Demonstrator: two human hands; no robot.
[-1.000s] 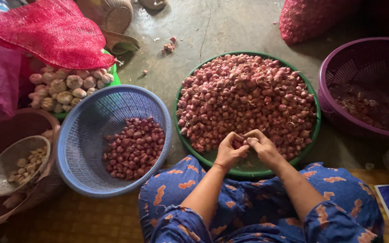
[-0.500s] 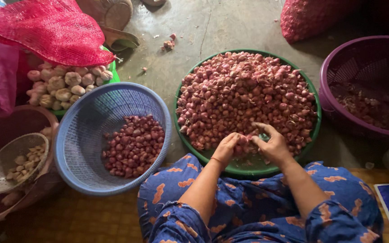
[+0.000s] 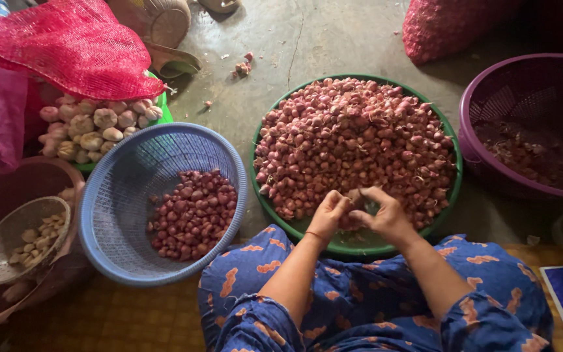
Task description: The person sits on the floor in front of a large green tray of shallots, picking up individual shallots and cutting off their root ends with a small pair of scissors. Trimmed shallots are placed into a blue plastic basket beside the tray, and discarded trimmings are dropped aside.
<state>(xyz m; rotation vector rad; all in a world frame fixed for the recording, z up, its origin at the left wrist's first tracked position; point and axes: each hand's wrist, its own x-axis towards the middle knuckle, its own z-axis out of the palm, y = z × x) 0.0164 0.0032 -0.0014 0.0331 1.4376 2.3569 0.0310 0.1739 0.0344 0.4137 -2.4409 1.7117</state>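
Three containers ring you: green tray (image 3: 265, 195) heaped with shallots (image 3: 360, 137) dead ahead, blue basket (image 3: 109, 251) with peeled shallots (image 3: 193, 212) just left of it, purple basket (image 3: 474, 91) right. Bare floor (image 3: 333, 39) beyond the tray is your open room. Your left hand (image 3: 329, 213) and right hand (image 3: 386, 215) meet at the tray's near rim, fingers curled in together around one shallot, mostly hidden between them. Garlic (image 3: 92, 127) sits far left.
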